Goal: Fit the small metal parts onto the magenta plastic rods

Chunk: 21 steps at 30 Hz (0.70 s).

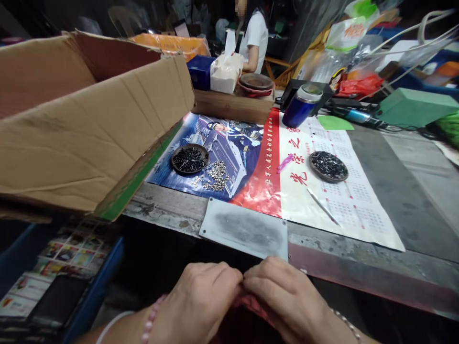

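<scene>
Left hand (204, 298) and right hand (287, 296) pinch a red thing (251, 308), maybe cloth, each grip clenched. Next calls for steady fingertips.

box (89, 119): matt cardboard | poster (258, 167): glossy paper | plate (245, 229): dull scuffed metal

workshop | screw dishes (190, 159), cardboard box (89, 119), cluttered bench (412, 200)

On the calendar poster (362, 210), lying on the table beyond the right hand (287, 296), big red Chinese characters read 光荣之. The white characters on its red band and the date numbers are too small to read. Far beyond, the red print on the white-green bag (346, 31) is blurred.
</scene>
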Each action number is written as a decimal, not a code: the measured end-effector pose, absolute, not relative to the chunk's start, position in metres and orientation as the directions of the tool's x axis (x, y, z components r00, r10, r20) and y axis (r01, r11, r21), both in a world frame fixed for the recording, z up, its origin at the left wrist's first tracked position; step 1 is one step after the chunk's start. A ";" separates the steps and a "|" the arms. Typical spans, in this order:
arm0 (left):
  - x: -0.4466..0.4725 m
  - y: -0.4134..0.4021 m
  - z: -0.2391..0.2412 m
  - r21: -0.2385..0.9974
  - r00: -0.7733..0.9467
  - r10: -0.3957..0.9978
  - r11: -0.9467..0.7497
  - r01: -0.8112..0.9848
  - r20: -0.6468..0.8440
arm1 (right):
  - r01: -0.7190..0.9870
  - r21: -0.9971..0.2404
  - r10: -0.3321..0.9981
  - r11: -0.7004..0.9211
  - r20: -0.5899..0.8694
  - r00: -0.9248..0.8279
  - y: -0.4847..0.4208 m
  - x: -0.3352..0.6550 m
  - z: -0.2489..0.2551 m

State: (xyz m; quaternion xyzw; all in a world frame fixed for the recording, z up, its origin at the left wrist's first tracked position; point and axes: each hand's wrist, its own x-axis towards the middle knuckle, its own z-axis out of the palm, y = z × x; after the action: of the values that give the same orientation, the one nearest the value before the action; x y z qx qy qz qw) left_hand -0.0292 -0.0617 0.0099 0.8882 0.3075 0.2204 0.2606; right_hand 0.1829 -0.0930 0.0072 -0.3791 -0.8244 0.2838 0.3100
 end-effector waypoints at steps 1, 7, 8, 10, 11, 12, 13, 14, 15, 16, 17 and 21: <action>-0.029 -0.060 0.010 0.607 0.715 0.658 -0.674 0.421 0.235 | 0.443 -0.704 0.798 0.555 0.299 -0.523 -0.093 0.182 0.007; -0.027 -0.057 0.012 0.621 0.697 0.672 -0.664 0.416 0.251 | 0.340 -0.862 0.846 0.376 0.169 -0.505 -0.084 0.189 0.011; -0.026 -0.056 0.013 0.626 0.692 0.673 -0.663 0.411 0.260 | 0.316 -0.897 0.858 0.308 0.118 -0.501 -0.081 0.190 0.012; -0.024 -0.056 0.013 0.626 0.684 0.672 -0.670 0.398 0.284 | 0.272 -0.942 0.878 0.195 0.045 -0.476 -0.078 0.192 0.012; -0.024 -0.056 0.013 0.622 0.682 0.669 -0.676 0.394 0.295 | 0.255 -0.953 0.889 0.165 0.032 -0.457 -0.076 0.193 0.012; -0.023 -0.055 0.013 0.617 0.681 0.668 -0.681 0.394 0.301 | 0.244 -0.959 0.897 0.146 0.024 -0.440 -0.076 0.193 0.011; -0.023 -0.055 0.013 0.614 0.680 0.667 -0.683 0.395 0.304 | 0.239 -0.962 0.905 0.131 0.018 -0.426 -0.075 0.192 0.010; -0.023 -0.054 0.013 0.613 0.678 0.669 -0.683 0.398 0.304 | 0.235 -0.964 0.910 0.121 0.013 -0.414 -0.075 0.192 0.009; -0.023 -0.053 0.013 0.612 0.678 0.669 -0.682 0.400 0.304 | 0.234 -0.966 0.913 0.106 0.002 -0.407 -0.074 0.192 0.008; -0.023 -0.052 0.013 0.611 0.676 0.670 -0.683 0.401 0.306 | 0.234 -0.968 0.916 0.086 -0.016 -0.401 -0.074 0.192 0.007; -0.022 -0.051 0.013 0.607 0.673 0.670 -0.686 0.400 0.313 | 0.234 -0.970 0.919 0.060 -0.038 -0.393 -0.073 0.192 0.007; -0.020 -0.047 0.015 0.597 0.666 0.669 -0.694 0.402 0.330 | 0.225 -0.973 0.928 -0.053 -0.131 -0.348 -0.071 0.194 0.005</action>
State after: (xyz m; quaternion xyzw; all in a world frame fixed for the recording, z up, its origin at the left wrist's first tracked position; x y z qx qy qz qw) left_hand -0.0203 -0.0470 0.0147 0.8791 0.3047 0.2727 0.2451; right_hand 0.1935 -0.0711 0.0052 -0.4731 -0.6092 0.5503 0.3197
